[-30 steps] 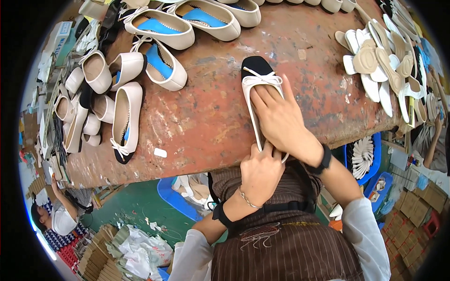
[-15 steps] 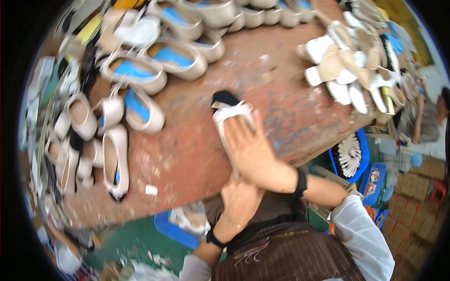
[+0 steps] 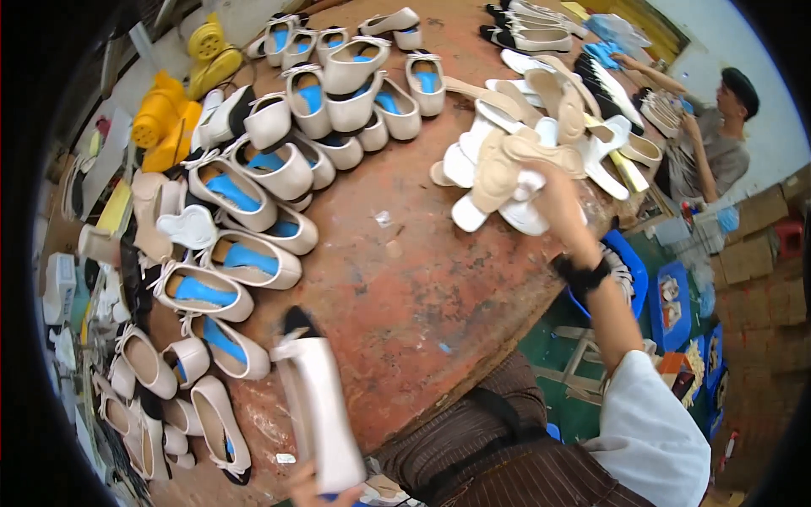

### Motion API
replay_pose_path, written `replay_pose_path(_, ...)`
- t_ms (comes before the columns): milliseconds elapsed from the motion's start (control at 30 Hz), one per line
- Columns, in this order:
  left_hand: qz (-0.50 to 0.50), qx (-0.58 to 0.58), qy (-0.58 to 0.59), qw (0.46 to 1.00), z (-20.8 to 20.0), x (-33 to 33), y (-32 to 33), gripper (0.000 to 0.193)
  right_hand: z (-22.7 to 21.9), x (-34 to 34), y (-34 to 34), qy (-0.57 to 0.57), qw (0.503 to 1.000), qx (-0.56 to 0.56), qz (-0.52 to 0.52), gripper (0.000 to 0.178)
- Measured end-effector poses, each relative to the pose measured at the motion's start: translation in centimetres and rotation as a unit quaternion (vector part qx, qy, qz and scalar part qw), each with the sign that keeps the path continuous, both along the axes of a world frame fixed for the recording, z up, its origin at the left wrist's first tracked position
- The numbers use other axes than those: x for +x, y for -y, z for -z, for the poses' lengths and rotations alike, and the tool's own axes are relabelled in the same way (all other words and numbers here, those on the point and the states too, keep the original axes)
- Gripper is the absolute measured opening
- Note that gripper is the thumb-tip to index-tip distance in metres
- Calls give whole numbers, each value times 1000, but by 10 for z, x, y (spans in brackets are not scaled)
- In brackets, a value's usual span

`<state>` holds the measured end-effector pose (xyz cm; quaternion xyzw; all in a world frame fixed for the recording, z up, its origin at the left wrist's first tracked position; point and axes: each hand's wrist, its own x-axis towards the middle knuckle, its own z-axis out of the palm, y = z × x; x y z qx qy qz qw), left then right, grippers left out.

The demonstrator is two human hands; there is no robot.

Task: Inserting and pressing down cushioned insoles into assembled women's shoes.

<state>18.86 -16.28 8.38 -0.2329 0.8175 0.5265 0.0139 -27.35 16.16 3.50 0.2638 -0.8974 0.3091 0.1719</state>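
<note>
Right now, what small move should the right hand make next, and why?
Perhaps ease a single piece clear of the insole pile: the right hand is at those overlapping pieces, while the left hand holds a shoe near its heel. Whether the right hand grips a piece is unclear.

got 20+ beige shoes [image 3: 351, 82], 10+ insoles [image 3: 494, 182], 2 yellow machs [image 3: 160, 114], 3+ blue bins [image 3: 639, 275] & 1 co-wkr [image 3: 722, 152].

Passage runs over the mid-tabletop [image 3: 397, 313]; shoe rows [image 3: 283, 270] block left; piled insoles [image 3: 494, 182], right.
</note>
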Motion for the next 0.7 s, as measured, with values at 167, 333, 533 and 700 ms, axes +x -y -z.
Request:
replay_pose_path(167, -170, -329, -130, 920, -38, 105, 143, 70, 25, -92, -59, 129, 977, 169, 33, 63)
replay_pose_path(333, -274, -392, -13, 878, -67, 74, 294, 63, 26, -77, -56, 4, 977, 214, 5, 27)
replay_pose_path(533, -214, -708, -52, 671, -27, -77, 227, 56, 9, -44, -48, -122, 990, -69, -9, 22)
replay_pose_path(700, -43, -445, 107, 888, 38, -209, 107, 49, -59, -6, -27, -115, 917, -380, 42, 43)
